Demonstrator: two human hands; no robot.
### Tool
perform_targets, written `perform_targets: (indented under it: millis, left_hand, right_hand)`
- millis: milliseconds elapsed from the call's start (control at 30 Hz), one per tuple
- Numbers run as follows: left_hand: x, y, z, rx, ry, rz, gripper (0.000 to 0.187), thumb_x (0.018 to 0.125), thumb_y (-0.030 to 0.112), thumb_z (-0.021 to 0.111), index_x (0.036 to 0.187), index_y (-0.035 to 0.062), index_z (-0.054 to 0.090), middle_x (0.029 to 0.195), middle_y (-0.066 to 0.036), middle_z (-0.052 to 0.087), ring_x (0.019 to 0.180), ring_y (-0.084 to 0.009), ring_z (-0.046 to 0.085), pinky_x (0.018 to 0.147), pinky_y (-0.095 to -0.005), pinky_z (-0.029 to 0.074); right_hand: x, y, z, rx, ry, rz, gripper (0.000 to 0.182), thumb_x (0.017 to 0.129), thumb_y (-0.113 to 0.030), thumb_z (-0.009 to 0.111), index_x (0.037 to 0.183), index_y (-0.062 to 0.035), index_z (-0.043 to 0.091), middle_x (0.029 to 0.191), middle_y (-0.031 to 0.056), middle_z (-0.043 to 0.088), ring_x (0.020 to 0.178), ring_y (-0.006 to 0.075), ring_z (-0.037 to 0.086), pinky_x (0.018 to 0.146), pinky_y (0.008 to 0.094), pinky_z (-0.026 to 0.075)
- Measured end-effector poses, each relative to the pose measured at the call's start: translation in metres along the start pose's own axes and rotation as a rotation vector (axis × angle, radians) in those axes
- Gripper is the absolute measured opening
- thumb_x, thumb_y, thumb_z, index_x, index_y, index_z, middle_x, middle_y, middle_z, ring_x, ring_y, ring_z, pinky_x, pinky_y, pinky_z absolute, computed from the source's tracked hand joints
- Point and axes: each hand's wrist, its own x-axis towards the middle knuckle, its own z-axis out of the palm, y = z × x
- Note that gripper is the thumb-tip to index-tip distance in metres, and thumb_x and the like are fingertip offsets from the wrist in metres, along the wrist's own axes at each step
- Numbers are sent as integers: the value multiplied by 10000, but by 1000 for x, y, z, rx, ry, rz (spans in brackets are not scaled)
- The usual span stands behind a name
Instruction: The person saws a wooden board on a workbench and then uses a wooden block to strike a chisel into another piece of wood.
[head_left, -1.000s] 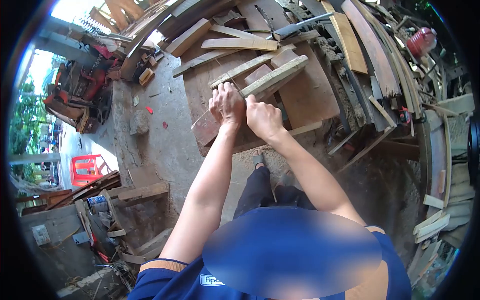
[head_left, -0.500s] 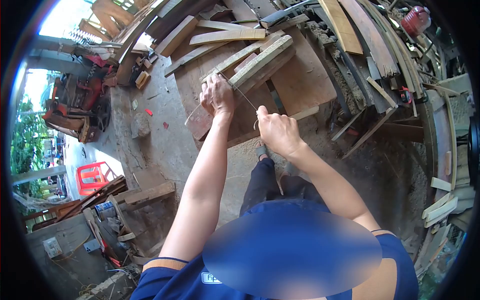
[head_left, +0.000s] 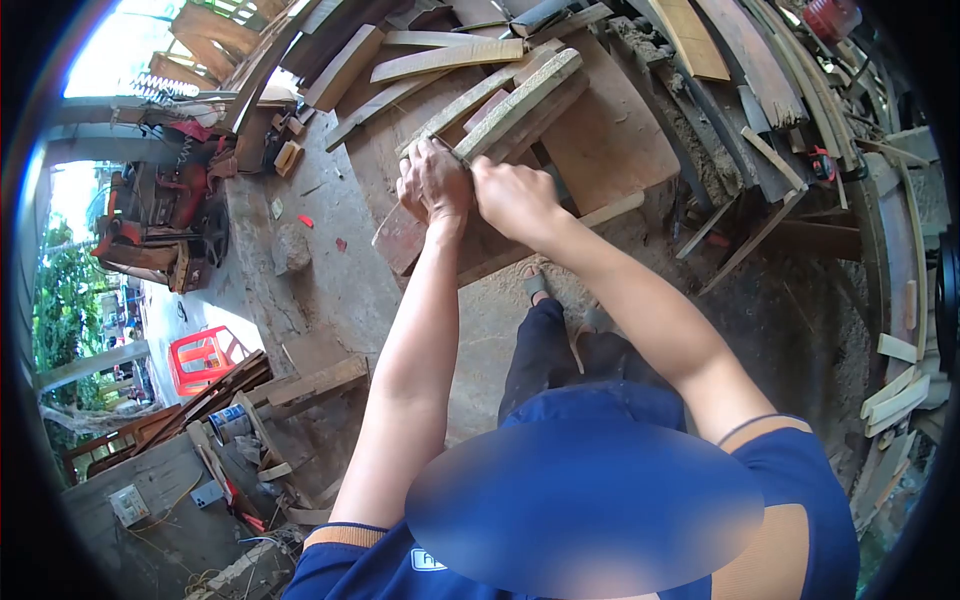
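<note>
My left hand (head_left: pixel 435 185) is curled over the near end of a light wood strip (head_left: pixel 455 112) on the low workbench (head_left: pixel 620 130). Right beside it, my right hand (head_left: pixel 512 198) is closed in a fist around what looks like a hand saw's handle. The thin blade is now hidden by my hands and the wood. A thicker pale beam (head_left: pixel 525 100) lies alongside the strip, its near end close to my right knuckles. Between the two lies a short reddish block (head_left: pixel 486 110).
Loose boards (head_left: pixel 445 62) lie at the bench's far side. Stacked planks (head_left: pixel 690 45) stand at right. A red plastic chair (head_left: pixel 203 358), a paint can (head_left: pixel 232 423) and scrap wood are at left. My sandalled foot (head_left: pixel 537 287) is on the sawdust-strewn floor.
My right hand has moved forward and left, up against my left hand, and the thin blade that showed between them is out of sight. My left hand keeps its place on the wood.
</note>
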Motion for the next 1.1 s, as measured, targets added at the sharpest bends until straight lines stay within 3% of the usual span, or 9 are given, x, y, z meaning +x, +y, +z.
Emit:
perform_targets:
  millis: [100,200,467,567,700,800,900,1000,1100]
  left_hand:
    - [-5,4,-13,-28,-6,-36,277,967,295,454,899,100,639,986,-89,672,931,-289,634,793,-439,486]
    - [-8,5,-14,-1,7,68,251,953,270,466,861,106,631,938,-82,672,886,-273,638,739,-428,481]
    - [-5,2,-13,-12,4,19,242,943,275,481,855,108,634,921,-78,677,882,-271,639,745,-427,483]
    - [-7,6,-12,-26,-11,20,243,949,273,470,875,110,633,952,-75,676,907,-266,633,765,-422,484]
    - [-7,6,-15,-24,-15,24,246,950,277,468,886,106,633,958,-74,674,922,-264,629,776,-416,483]
    - [-5,5,-12,-9,-45,10,241,949,272,475,889,103,636,953,-74,676,922,-269,630,768,-417,487]
    - [-5,2,-2,-55,18,24,251,950,277,472,891,98,638,958,-75,677,927,-273,630,778,-421,486]
    - [-5,2,-3,-37,52,33,265,953,287,465,893,97,639,966,-77,677,932,-274,631,786,-427,484]
    - [-6,7,-11,-26,-12,12,266,953,292,465,894,100,640,974,-80,677,934,-274,631,785,-427,484]
  right_hand:
    - [7,-5,-5,3,-54,64,183,912,-127,472,1009,-12,578,874,211,718,847,339,724,717,441,581]
    - [-7,-6,-14,-21,-97,62,198,911,-132,477,1027,-4,575,901,216,717,878,342,719,744,436,579]
    - [0,-1,3,24,43,13,147,908,-117,465,972,-10,544,783,256,687,762,401,703,652,516,565]
    - [-57,5,-18,-25,-76,63,126,905,-111,475,945,-27,561,784,218,705,764,346,723,639,454,583]
    - [-24,4,3,51,92,-9,133,909,-118,460,955,-21,539,736,256,675,730,401,700,632,509,567]
    - [6,-5,6,22,46,33,144,905,-122,458,970,-22,538,761,257,682,759,400,705,657,511,570]
    - [-43,5,-8,-32,16,28,129,884,-112,502,953,-20,562,772,213,706,750,351,723,622,470,582]
    - [-62,8,-12,-14,-8,43,124,877,-118,511,941,-22,556,754,209,703,733,355,721,609,477,579]
    - [-10,2,2,35,30,24,140,899,-111,480,970,-10,546,783,234,694,776,379,711,662,487,575]
